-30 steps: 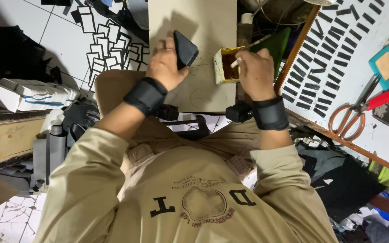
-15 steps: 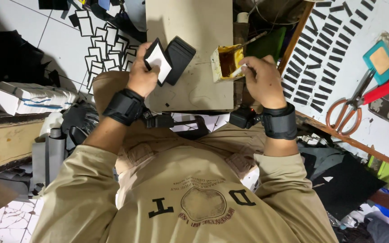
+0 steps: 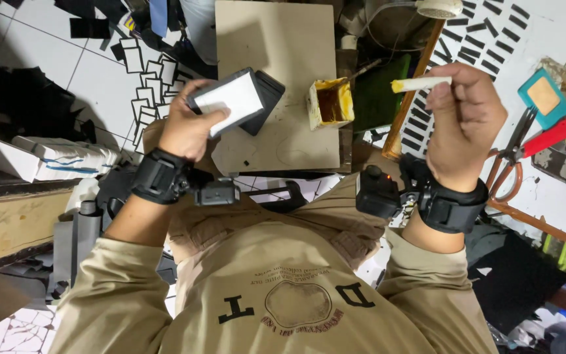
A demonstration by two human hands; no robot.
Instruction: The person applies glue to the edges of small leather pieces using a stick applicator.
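Right hand (image 3: 463, 121) now raised from glue tin (image 3: 330, 101), gripping brush (image 3: 420, 84); left hand (image 3: 188, 124) clasping half-hidden black piece (image 3: 240, 98).

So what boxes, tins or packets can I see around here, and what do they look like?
Glue tin: on the tan board, squarish, open top, yellow-stained, brown inside.
White boxes: far left, long flat stack with blue marks.
Teal packet: far right on the white surface, square with a tan centre.
No screens in view.
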